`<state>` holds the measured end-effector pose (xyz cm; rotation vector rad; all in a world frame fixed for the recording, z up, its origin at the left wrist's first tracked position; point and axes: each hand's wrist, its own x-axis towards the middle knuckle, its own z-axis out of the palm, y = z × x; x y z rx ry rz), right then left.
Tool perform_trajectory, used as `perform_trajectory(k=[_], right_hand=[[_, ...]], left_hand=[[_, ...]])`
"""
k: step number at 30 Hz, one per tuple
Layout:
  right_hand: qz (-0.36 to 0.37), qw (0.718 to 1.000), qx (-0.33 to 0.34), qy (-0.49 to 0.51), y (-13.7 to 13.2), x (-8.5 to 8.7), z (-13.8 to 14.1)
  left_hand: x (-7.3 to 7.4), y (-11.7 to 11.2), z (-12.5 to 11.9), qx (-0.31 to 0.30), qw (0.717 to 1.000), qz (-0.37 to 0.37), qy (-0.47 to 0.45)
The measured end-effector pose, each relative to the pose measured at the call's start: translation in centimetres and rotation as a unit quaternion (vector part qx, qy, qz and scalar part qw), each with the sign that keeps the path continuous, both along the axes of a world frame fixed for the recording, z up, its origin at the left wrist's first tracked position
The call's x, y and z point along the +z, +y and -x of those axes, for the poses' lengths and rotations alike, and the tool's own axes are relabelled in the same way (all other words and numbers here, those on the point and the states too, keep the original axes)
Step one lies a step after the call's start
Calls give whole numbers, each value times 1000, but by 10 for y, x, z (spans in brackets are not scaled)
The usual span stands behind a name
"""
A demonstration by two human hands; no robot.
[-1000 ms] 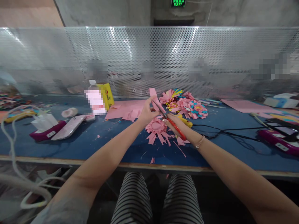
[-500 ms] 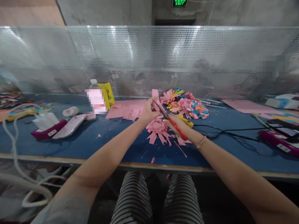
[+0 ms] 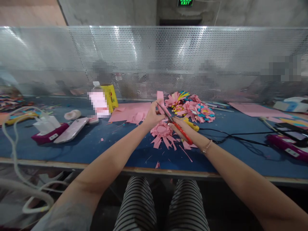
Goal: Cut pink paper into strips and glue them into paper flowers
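My left hand (image 3: 153, 116) is closed on a strip of pink paper (image 3: 160, 96) that sticks up above the fingers. In my right hand (image 3: 180, 125) is a pair of scissors (image 3: 182, 132) with red handles, its blades pointing up and left across the strip near the left fingers. Just below both hands, a pink paper flower (image 3: 162, 131) with fringed petals lies on the blue table (image 3: 115, 150). Behind the right hand sits a heap of pink, yellow and blue paper flowers (image 3: 192, 109). A yellow tool (image 3: 192, 124), partly hidden by the right hand, has a dark cable.
Left of the hands are pink sheets (image 3: 134, 110), a labelled bottle (image 3: 98, 99), a yellow packet (image 3: 112, 98), a phone (image 3: 72, 130) and a purple power strip (image 3: 50, 134). Another power strip (image 3: 288, 147) lies right, with black cables. A perforated metal screen (image 3: 134, 57) stands behind.
Hardly anything differs. Both hands, the strip and the scissors hold almost the same position.
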<state>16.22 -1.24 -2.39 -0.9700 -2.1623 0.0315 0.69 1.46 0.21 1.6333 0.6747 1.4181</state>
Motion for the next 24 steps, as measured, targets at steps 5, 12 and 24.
perform_trajectory(k=[5, 12, 24], right_hand=[[0, 1000, 0, -12, -1, 0, 0], [-9, 1000, -14, -23, -7, 5, 1], [-7, 999, -22, -31, -3, 3, 1]], left_hand=[[-1, 0, 0, -8, 1000, -6, -3], [-3, 4, 1, 2, 1000, -13, 9], [0, -1, 0, 4, 1000, 0, 18]])
